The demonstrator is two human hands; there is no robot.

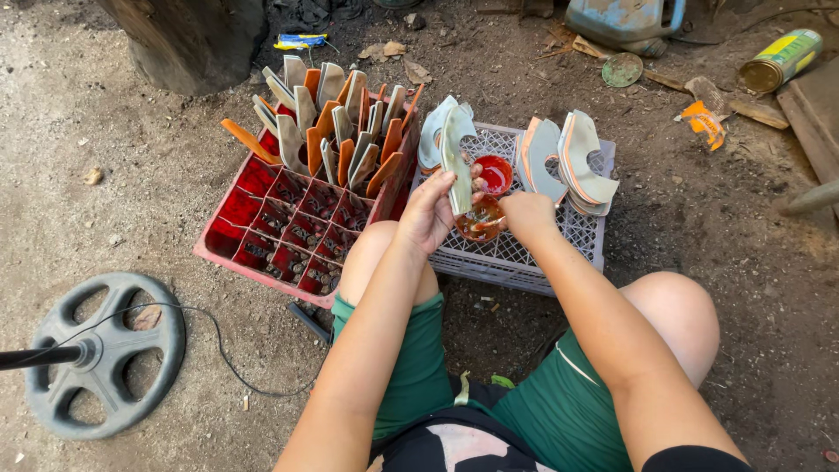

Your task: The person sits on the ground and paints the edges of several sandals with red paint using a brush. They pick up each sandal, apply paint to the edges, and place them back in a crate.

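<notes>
Green shorts and bare knees sit closest, the forearms reaching out over them. Left hand grips a curved grey strip, holding it upright. Right hand is closed around something small I cannot make out, touching a small orange bowl between the hands. Under both sits a white crate; more curved pieces stand just beyond the right hand. A red crate lies left of the left hand.

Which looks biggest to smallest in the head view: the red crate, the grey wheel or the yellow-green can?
1. Red plastic compartment crate.
2. Grey spoked metal wheel, nearly as wide, though nearer the camera.
3. Yellow-green tin can, clearly smallest, but farthest away.
</notes>
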